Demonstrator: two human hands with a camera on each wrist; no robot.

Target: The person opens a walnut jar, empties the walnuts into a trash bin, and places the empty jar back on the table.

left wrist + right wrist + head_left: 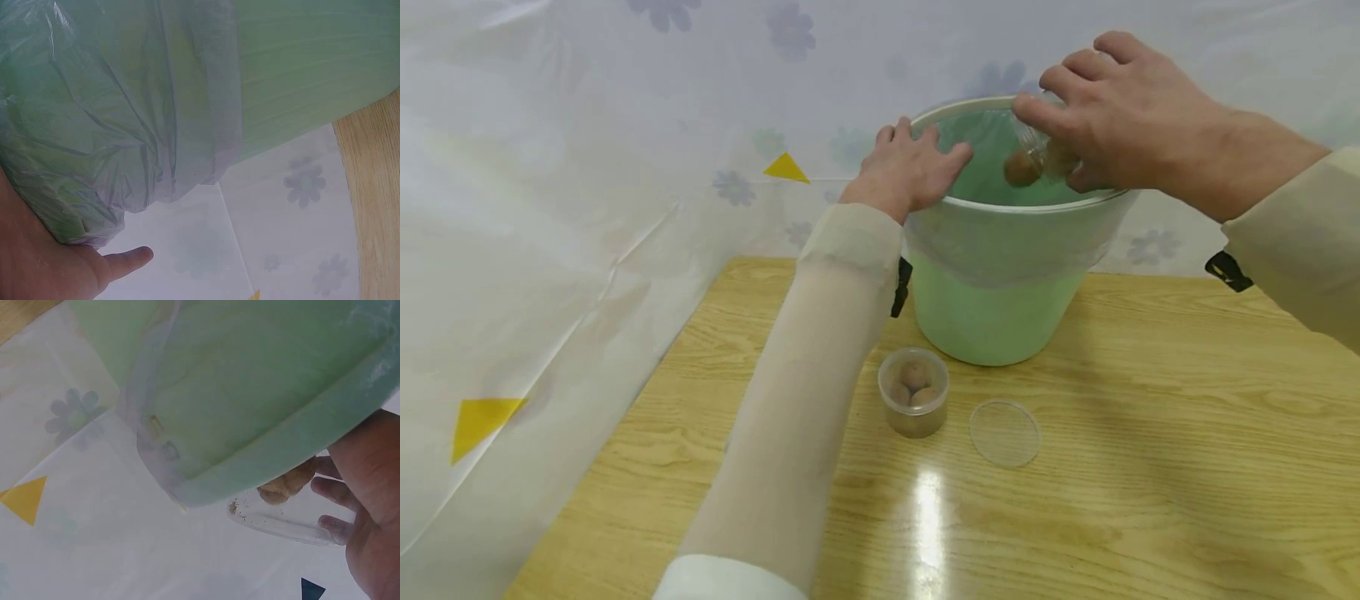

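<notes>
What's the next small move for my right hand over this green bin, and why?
Probably tip the small clear plastic jar further: the right hand holds it tilted over the green lined bin, a brown nut sits at its mouth, and the left hand steadies the rim.

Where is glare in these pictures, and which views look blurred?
Head view: a bright glare streak on the table before the jar, otherwise sharp. Left wrist view: the bin is close and soft. Right wrist view: hazy, the clear container indistinct in the right hand.
</notes>
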